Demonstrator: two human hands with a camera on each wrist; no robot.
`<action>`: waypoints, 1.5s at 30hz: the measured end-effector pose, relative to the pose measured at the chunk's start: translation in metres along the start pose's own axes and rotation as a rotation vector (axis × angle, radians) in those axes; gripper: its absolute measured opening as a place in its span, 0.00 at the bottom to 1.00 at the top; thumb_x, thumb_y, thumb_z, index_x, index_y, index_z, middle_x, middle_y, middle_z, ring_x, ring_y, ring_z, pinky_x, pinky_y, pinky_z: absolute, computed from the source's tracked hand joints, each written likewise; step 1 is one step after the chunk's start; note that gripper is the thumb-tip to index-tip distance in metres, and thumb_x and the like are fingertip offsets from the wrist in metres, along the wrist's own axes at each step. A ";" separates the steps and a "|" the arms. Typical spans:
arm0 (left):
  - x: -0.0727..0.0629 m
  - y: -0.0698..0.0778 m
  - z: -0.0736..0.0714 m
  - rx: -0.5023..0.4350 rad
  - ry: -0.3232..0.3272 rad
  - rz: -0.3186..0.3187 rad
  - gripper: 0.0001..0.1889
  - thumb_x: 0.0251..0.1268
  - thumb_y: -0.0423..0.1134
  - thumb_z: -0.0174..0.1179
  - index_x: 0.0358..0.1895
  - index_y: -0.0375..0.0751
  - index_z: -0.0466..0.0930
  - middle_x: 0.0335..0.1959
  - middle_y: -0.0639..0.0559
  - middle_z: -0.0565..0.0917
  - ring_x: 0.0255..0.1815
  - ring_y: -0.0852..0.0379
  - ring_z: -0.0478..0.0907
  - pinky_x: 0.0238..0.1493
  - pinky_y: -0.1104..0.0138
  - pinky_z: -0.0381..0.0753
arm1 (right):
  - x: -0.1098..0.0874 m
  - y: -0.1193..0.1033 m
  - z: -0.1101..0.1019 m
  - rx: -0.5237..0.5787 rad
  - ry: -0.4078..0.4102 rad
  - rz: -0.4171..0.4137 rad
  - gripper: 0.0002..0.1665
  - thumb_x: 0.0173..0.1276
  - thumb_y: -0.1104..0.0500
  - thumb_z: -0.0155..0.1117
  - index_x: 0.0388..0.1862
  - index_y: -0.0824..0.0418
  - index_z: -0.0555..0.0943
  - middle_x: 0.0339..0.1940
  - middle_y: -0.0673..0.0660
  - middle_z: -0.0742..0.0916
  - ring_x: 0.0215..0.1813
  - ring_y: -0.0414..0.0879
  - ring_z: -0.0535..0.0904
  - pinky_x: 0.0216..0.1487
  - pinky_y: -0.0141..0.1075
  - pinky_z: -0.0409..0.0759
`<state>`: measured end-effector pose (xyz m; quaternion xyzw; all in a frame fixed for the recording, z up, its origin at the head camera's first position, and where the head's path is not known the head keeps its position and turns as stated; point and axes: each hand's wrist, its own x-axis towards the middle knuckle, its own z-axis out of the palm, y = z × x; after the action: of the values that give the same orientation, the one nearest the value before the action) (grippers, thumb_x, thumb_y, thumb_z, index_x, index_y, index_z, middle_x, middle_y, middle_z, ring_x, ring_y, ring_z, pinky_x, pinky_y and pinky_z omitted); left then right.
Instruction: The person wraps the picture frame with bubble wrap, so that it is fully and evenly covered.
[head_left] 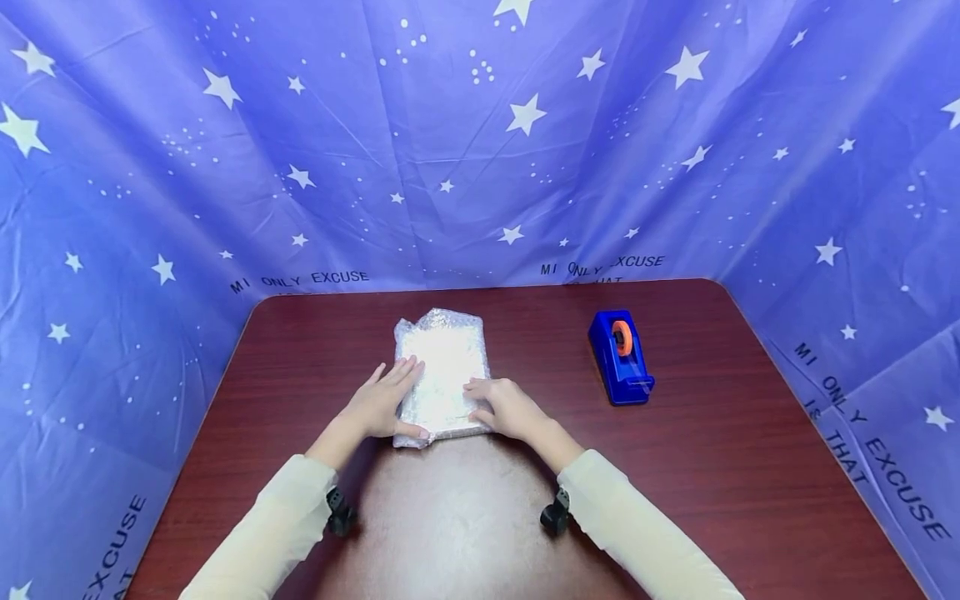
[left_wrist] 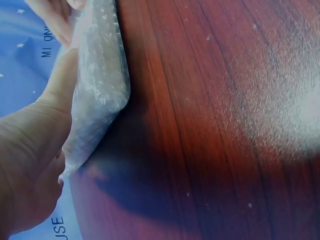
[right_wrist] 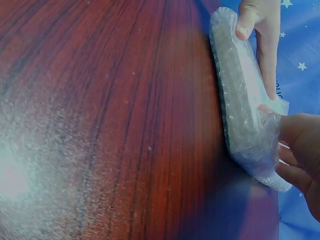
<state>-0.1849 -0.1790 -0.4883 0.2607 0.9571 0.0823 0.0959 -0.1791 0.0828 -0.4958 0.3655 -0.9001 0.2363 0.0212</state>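
Observation:
A flat rectangular package in clear bubble wrap (head_left: 444, 358) lies on the table, with a loose, ragged edge of wrap at its far side. My left hand (head_left: 384, 402) rests on its left side, fingers stretched over the top and thumb near the close corner. At the opposite side my right hand (head_left: 512, 408) holds the package's edge, thumb on top and other fingers bent at the side. In the right wrist view the wrap (right_wrist: 250, 100) bunches at the corner beside that hand (right_wrist: 305, 150). What the wrap contains cannot be made out.
A blue tape dispenser (head_left: 621, 358) with an orange roll core (head_left: 622, 338) stands to the right on the dark red wooden table (head_left: 720, 467). Blue star-printed cloth (head_left: 450, 150) hangs around the back and sides. Glare brightens the table's near middle.

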 end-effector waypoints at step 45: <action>0.018 0.024 -0.003 0.060 -0.049 0.138 0.40 0.65 0.61 0.52 0.76 0.47 0.54 0.78 0.39 0.52 0.80 0.43 0.49 0.79 0.43 0.46 | -0.001 0.003 0.005 0.085 0.025 -0.019 0.25 0.62 0.60 0.68 0.57 0.68 0.79 0.60 0.63 0.83 0.65 0.53 0.78 0.67 0.42 0.75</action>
<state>-0.1898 -0.1497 -0.4833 0.3307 0.9363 0.0538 0.1053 -0.1798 0.0832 -0.5022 0.3717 -0.8854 0.2785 0.0193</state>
